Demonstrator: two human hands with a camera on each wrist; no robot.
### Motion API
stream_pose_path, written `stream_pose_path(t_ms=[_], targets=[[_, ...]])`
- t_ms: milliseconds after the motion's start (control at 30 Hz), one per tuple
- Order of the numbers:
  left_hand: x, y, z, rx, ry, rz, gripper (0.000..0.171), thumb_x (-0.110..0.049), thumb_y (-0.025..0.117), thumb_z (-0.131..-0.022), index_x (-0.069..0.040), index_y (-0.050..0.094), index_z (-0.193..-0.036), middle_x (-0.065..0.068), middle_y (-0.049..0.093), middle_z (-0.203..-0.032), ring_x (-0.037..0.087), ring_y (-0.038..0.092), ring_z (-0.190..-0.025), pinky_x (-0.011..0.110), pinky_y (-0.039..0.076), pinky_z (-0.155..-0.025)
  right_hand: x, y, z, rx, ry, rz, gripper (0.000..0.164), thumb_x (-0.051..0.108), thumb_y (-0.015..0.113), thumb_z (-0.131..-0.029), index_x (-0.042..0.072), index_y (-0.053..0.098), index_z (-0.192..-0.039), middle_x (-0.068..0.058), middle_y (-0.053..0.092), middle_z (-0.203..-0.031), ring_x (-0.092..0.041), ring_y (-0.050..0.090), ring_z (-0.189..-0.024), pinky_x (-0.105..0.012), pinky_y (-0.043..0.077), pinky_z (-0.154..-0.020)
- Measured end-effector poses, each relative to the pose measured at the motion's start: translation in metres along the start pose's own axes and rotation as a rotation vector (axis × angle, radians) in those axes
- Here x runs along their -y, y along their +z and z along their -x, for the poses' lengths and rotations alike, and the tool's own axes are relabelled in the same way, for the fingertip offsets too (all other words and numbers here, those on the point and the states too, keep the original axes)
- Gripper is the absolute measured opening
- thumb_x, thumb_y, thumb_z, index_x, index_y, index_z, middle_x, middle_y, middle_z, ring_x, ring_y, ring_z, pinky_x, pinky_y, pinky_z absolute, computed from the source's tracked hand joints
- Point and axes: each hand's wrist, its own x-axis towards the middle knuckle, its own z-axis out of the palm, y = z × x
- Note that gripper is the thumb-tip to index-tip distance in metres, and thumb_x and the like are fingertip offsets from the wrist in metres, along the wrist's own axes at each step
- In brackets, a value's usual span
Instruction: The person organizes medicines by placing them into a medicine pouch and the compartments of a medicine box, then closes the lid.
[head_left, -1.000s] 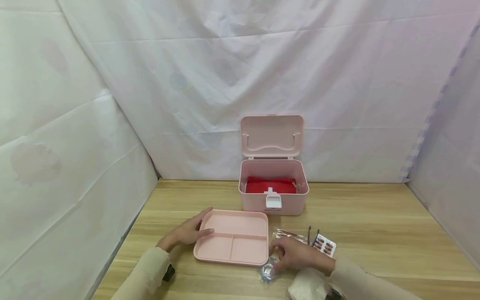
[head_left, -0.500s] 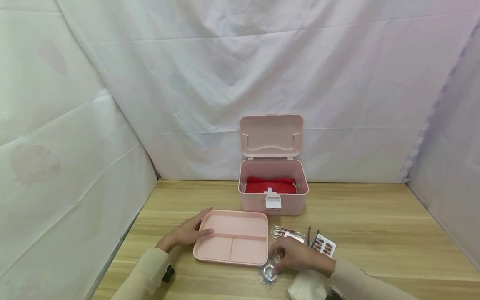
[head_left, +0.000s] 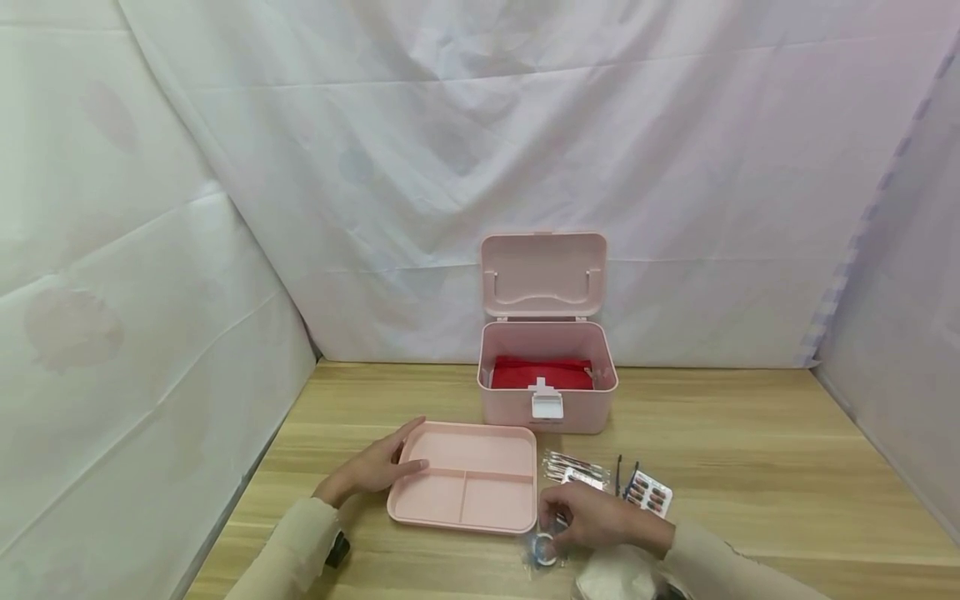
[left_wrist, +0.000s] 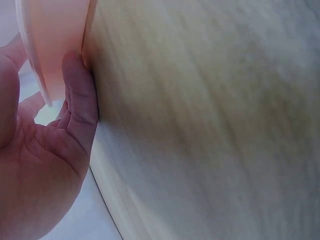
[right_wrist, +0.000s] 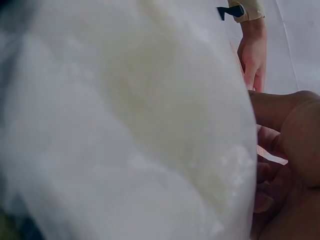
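A pink tray [head_left: 498,496] with three compartments lies on the table. My left hand [head_left: 372,464] grips its left side, the thumb over the rim and the fingers along the outside; in the left wrist view the left hand [left_wrist: 55,125] shows against the tray wall [left_wrist: 62,35]. Right of the tray's front corner, my right hand [head_left: 596,515] pinches a small clear packet with a white and blue ring [head_left: 543,549] inside. A pale plastic-wrapped bundle [head_left: 617,575] sits under the right wrist and fills most of the right wrist view, partly hiding the right hand [right_wrist: 295,145].
Behind the tray stands an open pink box [head_left: 504,408] with a red pouch [head_left: 542,372] inside. Wrapped cotton swabs [head_left: 570,465], a silver-white pack [head_left: 583,477], dark tweezers-like sticks [head_left: 618,475] and a capsule blister pack [head_left: 648,492] lie beyond the right hand. White cloth [head_left: 405,167] hangs around the table.
The packet in my right hand has turned, and its silvery ring now shows white and blue. More of the silver-white pack shows behind the right hand. My left hand stays on the tray.
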Motion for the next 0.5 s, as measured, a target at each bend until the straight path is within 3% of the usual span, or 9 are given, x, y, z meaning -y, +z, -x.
stream_pose_path(t_ms=[267,500], targets=[[0.000,0.001,0.001,0.007,0.007,0.021,0.082,-0.043,0.066,-0.094,-0.020,0.023,-0.159,0.017,0.029,-0.160,0.038,0.032,-0.144,0.060,0.029,-0.113,0.001,-0.003,0.005,0.003,-0.066,0.055,0.018,0.017,0.080,-0.081,0.020,0.073,-0.097,0.013,0.064,-0.084,0.003,0.053,-0.077,-0.016,0.046,-0.066],[-0.001,0.001,0.002,0.010,0.017,0.016,0.082,-0.044,0.066,-0.094,-0.019,0.023,-0.159,0.017,0.028,-0.160,0.038,0.030,-0.144,0.059,0.028,-0.114,0.007,-0.015,0.010,0.068,-0.107,0.047,0.026,0.028,0.072,-0.090,0.023,0.073,-0.115,0.017,0.062,-0.091,0.004,0.049,-0.080,-0.014,0.045,-0.068]])
